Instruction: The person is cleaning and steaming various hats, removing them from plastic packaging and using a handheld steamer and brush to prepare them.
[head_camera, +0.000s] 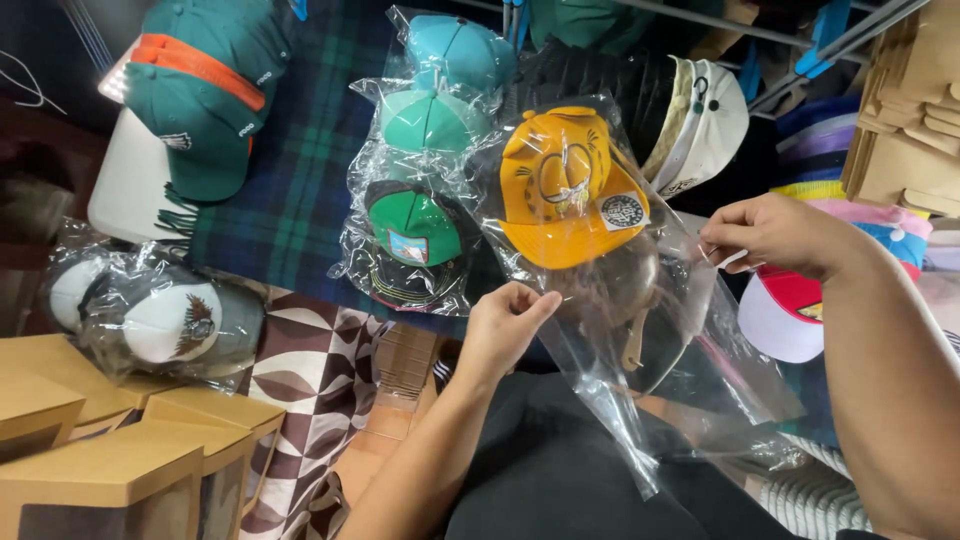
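My dark-clothed lap (560, 470) fills the bottom centre of the frame, and just above it my left hand (505, 325) pinches one edge of a clear plastic bag (640, 340), thumb and forefinger closed on the film. At right of centre my right hand (775, 235) grips the opposite edge of the same bag, fingers curled tight on the plastic. Between the two hands, slightly above them, sits an orange cap (565, 190) with a cartoon cat face and a round patch, its crown toward the middle of the frame; it appears to lie inside the stretched bag, the loose end trailing down toward lower right. I judge the bagging of this cap to be under way, the cap seated and the film pulled taut; the next move would call for a firm pinch on both edges and care not to tear the thin film or crease the brim. Upper centre, a stack of bagged caps (425, 170) in teal, green and black rests on plaid cloth (300, 180). Lower left stand brown cardboard boxes (110, 470), with a bagged white cap (175, 320) just above them
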